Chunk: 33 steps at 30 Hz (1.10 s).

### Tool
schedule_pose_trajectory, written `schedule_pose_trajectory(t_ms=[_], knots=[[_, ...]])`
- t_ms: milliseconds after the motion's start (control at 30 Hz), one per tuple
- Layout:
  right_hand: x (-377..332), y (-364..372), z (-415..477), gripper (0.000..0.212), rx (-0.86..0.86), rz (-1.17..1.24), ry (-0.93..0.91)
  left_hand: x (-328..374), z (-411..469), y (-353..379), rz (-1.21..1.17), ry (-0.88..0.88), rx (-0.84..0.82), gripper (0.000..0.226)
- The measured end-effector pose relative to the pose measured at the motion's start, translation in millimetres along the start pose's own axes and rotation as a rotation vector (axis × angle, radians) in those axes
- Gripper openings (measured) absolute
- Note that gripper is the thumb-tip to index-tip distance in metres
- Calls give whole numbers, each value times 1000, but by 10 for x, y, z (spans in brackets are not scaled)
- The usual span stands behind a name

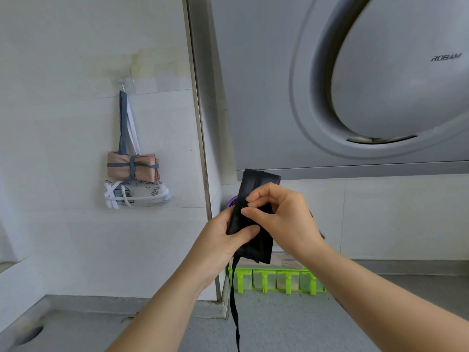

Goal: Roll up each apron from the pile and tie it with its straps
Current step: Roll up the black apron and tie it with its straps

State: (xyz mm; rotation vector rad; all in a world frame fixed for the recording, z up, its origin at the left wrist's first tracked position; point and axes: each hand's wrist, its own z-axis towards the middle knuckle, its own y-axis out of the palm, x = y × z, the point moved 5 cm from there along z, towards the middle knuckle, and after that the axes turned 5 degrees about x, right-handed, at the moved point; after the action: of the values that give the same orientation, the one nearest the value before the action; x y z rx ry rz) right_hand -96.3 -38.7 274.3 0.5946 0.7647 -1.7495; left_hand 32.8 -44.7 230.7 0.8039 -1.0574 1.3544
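Note:
I hold a rolled black apron (256, 186) upright in front of me, above the counter. My left hand (223, 237) grips its lower half, thumb laid across the front. My right hand (281, 217) pinches at the middle of the roll with curled fingers. A black strap (234, 301) hangs from the roll's bottom down past the frame edge. On the left wall a pink apron roll (132, 167) tied with grey straps and a white printed apron roll (137, 194) tied with white straps hang from a hook (123, 86).
A grey range hood (355, 85) fills the upper right. A green seasoning rack (276, 279) stands on the grey counter (279, 323) against the wall, below my hands. A metal corner strip (203, 148) divides the tiled walls. A sink edge (28, 334) shows at bottom left.

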Motion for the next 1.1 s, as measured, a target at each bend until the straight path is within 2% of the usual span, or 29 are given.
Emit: schedule_pose_trajectory(t_ms=[267,433,500,567,633,667,700,767,833,900,933,1000,1067,1100], knots=[[127,-1,14,26,115,13,29,64,34,-41,-69,-50,-38,38],[-43,-100,-152,20,202,150,-88,34,86,-159,-267,-125,154,31],[21,5,-333,21,13,146,-73,29,105,-217,-366,-164,205,28],[250,233,-500,16,-287,-40,76,45,113,-222,-446,-192,196,27],[530,399,-587,28,-477,-170,245,70,98,-172,-484,-208,147,28],[578,457,-599,35,-555,-125,290,79,87,-141,-482,-213,115,29],[586,506,-589,32,-625,-43,312,86,80,-113,-470,-216,79,31],[483,490,-537,24,-713,122,345,85,60,-92,-439,-225,10,39],[431,349,-396,31,-644,226,435,81,33,-124,-421,-243,-15,46],[440,200,-249,26,-550,322,536,65,28,-180,-434,-263,-3,45],[447,188,-240,29,-582,390,582,55,13,-203,-443,-271,3,43],[416,196,-316,36,-798,401,645,60,6,-211,-457,-280,-9,38],[397,197,-398,36,-965,323,607,69,1,-209,-445,-291,-28,34],[386,187,-393,31,-973,322,562,75,-3,-214,-438,-296,-33,34]])
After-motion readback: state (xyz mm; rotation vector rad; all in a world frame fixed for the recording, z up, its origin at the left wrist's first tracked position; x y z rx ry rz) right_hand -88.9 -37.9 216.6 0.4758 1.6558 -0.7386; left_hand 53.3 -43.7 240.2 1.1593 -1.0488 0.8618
